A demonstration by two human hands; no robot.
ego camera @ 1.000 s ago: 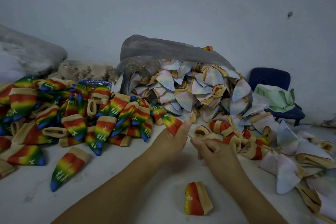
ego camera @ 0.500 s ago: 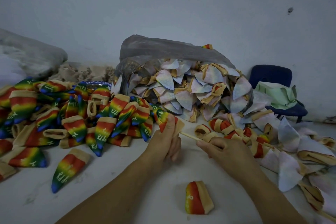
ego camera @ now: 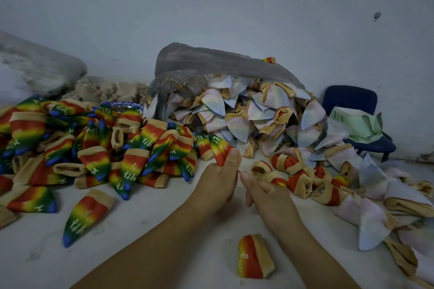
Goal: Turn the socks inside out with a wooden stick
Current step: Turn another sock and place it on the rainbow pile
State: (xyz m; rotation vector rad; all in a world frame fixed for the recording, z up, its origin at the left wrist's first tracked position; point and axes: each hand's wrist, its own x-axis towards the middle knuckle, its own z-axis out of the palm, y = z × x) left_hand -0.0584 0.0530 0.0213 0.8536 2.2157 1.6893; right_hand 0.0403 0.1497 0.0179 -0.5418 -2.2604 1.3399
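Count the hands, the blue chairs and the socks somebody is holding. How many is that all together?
Hands: 2, the left hand and the right hand
Blue chair: 1
Held sock: 1, in the left hand
Total: 4

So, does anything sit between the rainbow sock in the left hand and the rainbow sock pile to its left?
Nothing visible does. The rainbow-striped sock, held by the left hand, is right beside the heap of rainbow socks, no object between.
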